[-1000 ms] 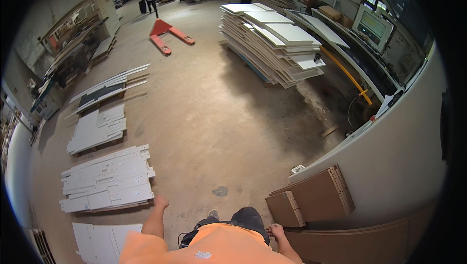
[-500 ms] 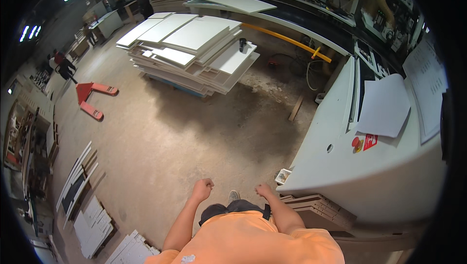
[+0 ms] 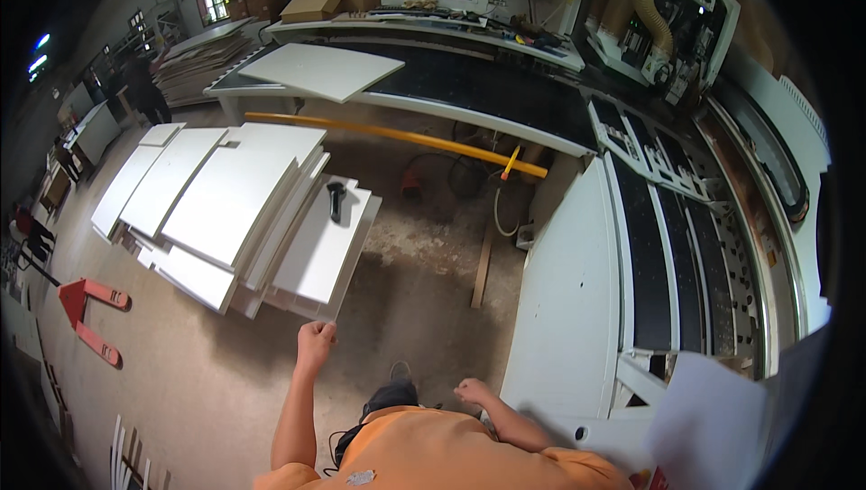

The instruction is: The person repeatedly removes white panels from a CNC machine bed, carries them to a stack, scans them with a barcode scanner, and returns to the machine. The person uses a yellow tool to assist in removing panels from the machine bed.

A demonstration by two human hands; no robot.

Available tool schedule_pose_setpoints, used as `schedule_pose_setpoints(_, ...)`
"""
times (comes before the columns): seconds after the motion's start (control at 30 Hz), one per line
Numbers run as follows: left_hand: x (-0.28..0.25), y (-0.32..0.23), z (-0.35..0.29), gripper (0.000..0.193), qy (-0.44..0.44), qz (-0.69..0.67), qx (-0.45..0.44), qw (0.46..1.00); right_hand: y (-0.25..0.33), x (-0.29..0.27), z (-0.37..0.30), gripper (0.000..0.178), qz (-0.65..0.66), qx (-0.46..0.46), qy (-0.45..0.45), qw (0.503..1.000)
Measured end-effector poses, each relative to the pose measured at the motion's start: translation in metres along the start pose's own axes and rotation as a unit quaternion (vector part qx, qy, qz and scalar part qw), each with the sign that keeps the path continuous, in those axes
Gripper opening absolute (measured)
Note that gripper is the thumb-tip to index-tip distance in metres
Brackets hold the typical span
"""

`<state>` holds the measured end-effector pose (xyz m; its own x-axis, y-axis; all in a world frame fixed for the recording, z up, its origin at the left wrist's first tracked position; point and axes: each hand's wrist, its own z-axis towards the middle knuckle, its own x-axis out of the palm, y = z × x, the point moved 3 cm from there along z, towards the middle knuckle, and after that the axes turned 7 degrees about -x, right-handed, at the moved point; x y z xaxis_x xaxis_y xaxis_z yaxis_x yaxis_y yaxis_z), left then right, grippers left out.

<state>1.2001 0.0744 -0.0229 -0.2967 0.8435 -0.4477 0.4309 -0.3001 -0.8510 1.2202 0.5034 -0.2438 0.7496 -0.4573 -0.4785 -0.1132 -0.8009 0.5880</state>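
Note:
My left hand (image 3: 316, 343) is closed in a loose fist at the near corner of a stack of white panels (image 3: 236, 197); whether it touches the panels I cannot tell. On the stack's lower right panel lies a black handheld tool (image 3: 336, 202) with a grip, perhaps a scanner. My right hand (image 3: 471, 391) hangs with curled fingers beside the white side of a large machine (image 3: 564, 287). Nothing shows in either hand. Farther off, a single white panel (image 3: 320, 69) rests on the machine's black bed.
A yellow bar (image 3: 397, 137) runs below the bed's front edge. A wooden strip (image 3: 483, 266) and a hose (image 3: 502, 215) are underneath. The red pallet jack (image 3: 74, 302) stands at left. Paper sheets (image 3: 708, 418) hang at lower right. Dim figures of people work at far left.
I have moved forward and turned right, so the panel stack and machine bed are nearer. My left arm has swung forward toward the stack; my right hand stays curled.

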Motion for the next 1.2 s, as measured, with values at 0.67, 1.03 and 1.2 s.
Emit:
schedule_pose_setpoints(0.67, 0.08, -0.258, 0.632, 0.062, -0.164, -0.137, -0.186, 0.959, 0.064, -0.59, 0.235, 0.017, 0.278, -0.159, -0.564, 0.761)
schedule_pose_setpoints(1.03, 0.057, -0.278, 0.795, 0.066, -0.185, -0.094, -0.216, 0.954, 0.33, -0.777, 0.365, 0.016, 0.085, -0.358, -0.502, 0.783)
schedule_pose_setpoints(1.2, 0.12, -0.305, 0.779, 0.066, -0.144, -0.137, -0.148, 0.969, 0.403, -0.796, 0.438, 0.014, 0.06, -0.372, -0.428, 0.821)
